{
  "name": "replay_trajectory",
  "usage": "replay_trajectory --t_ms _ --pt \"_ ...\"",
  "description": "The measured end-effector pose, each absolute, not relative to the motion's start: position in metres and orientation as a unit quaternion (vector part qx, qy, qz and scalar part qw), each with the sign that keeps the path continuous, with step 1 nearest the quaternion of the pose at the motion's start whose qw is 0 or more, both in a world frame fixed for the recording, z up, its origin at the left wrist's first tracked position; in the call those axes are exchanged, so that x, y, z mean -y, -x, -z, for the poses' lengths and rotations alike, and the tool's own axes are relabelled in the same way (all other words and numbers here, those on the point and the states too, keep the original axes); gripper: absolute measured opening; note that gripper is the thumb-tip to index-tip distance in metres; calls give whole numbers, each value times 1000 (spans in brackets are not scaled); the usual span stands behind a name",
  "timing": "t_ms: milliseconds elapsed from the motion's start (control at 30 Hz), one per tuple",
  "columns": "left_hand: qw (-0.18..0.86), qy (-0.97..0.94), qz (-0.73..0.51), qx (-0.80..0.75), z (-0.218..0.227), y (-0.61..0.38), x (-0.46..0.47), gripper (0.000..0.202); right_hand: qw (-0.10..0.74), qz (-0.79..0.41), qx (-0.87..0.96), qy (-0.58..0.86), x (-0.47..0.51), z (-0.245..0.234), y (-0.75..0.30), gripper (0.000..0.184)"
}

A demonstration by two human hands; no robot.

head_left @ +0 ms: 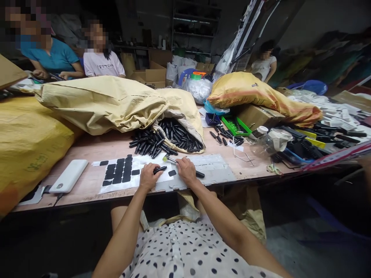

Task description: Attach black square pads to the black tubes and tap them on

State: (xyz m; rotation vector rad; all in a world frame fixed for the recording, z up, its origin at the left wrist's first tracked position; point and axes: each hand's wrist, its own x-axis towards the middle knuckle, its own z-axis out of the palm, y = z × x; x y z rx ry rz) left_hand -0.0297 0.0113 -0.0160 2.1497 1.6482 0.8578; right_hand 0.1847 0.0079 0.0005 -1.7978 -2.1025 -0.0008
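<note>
While both forearms (126, 227) I'm following reach forward over the desk (92, 148), the left hand (148, 177) pinches a slim black part (160, 169) right of the grid of black patches (118, 170), and the right hand (187, 170), farther right of that grid, wraps a black-handled tool (199, 174). Behind the grid I see similar parts (145, 142) spilling from a tan sack (116, 102); well beyond it, people (104, 65) and shelves (197, 29) in a dim room.
</note>
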Motion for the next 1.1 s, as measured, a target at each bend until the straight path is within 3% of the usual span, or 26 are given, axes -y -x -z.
replay_trajectory --t_ms 167,333,700,900,1100 --pt "156 -746 -298 -575 16 30 -11 12 281 -52 724 628 13 -5 -192 29" --pt "166 -742 -294 -579 15 30 -12 14 310 -99 723 609 32 -7 -190 29" --pt "184 -737 -271 -592 12 29 -12 14 330 -134 726 588 41 -11 -176 28" --pt "192 -735 -271 -591 13 28 -12 16 288 -136 736 598 40 -5 -172 27" --pt "180 -737 -273 -592 11 25 -10 14 258 -56 739 620 10 -4 -181 29"
